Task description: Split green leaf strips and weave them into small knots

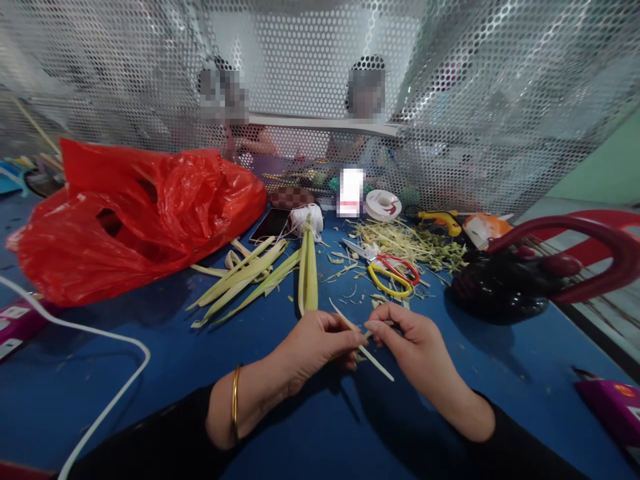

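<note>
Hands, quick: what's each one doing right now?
Left hand: closed, holding a pale strip.
Right hand: closed in a pinch beside the left fingertips; what it grips, if anything, can't be told.

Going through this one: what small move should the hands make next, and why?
Perhaps the right hand should steady the lower end of the pale strip: the left hand pinches the strip partway along, and that end juts out free near the right hand.
</note>
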Motion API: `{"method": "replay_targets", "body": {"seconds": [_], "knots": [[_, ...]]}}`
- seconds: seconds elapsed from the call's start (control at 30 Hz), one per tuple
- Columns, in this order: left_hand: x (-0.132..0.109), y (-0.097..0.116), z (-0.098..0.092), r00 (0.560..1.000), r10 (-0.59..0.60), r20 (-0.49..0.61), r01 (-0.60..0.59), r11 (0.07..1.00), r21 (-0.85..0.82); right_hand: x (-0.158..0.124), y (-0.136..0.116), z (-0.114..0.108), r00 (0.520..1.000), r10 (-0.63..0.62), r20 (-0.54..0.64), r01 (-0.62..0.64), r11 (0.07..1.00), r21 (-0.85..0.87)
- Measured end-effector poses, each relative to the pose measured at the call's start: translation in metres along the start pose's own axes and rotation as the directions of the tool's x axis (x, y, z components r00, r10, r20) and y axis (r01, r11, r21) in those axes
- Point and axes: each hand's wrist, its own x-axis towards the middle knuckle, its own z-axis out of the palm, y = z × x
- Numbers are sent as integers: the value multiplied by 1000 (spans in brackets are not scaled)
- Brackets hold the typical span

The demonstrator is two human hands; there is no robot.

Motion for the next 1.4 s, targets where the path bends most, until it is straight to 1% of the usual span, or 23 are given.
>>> {"method": "replay_targets", "body": {"seconds": [0.1, 0.17, 0.27, 0.3, 0.33, 0.4, 0.43, 0.47, 0.53, 0.6, 0.67, 0.73, 0.8, 0.9, 0.97, 1.1, 1.4], "knots": [[-1, 1, 0, 1000, -2, 5, 2, 1000, 18, 0, 2, 2, 998, -51, -48, 47, 996, -73], [-1, 1, 0, 1000, -15, 11, 15, 1000, -6, 1, 3, 3, 994, -93, -59, 86, 990, -112], [0, -1, 0, 999, -33, -17, 31, 997, -77, 1, 2, 1, 971, -213, -106, 188, 961, -201], [0, -2, 0, 999, -33, -33, 30, 995, -98, 0, 1, -1, 952, -273, -138, 232, 939, -252], [1, -2, 0, 999, -29, -45, 24, 993, -113, -1, -1, -4, 923, -345, -169, 281, 907, -314], [1, -2, -1, 999, -14, -51, 7, 991, -136, -5, -7, -8, 845, -503, -183, 385, 809, -445], [1, -1, -1, 999, -8, -48, 1, 989, -147, -8, -10, -10, 803, -576, -154, 439, 746, -501], [2, -1, -2, 999, -2, -46, -5, 987, -159, -10, -13, -11, 765, -636, -100, 495, 680, -541], [2, -1, -2, 999, 8, -48, -17, 983, -182, -13, -17, -11, 708, -705, 52, 598, 558, -575], [2, -1, -3, 998, 25, -63, -38, 979, -199, -14, -18, -8, 675, -709, 205, 669, 470, -576], [2, -2, -3, 996, 39, -82, -56, 976, -212, -14, -17, -4, 657, -683, 320, 705, 405, -582], [2, -3, -3, 995, 36, -88, -55, 973, -223, -13, -14, 0, 639, -658, 399, 726, 345, -595], [2, -3, -2, 997, 27, -77, -44, 971, -235, -13, -12, 2, 606, -658, 447, 751, 286, -595], [3, -3, -2, 999, 26, -44, -36, 967, -252, -14, -12, 3, 557, -689, 463, 782, 247, -572], [3, -2, -1, 998, 24, -51, -37, 966, -258, -15, -13, 3, 555, -702, 445, 784, 264, -561], [2, -2, 0, 991, 39, -127, -70, 964, -258, -16, -14, 3, 567, -718, 402, 774, 298, -559], [1, -3, 4, 974, 77, -215, -127, 965, -229, -18, -16, 4, 521, -746, 416, 813, 285, -508]]}}
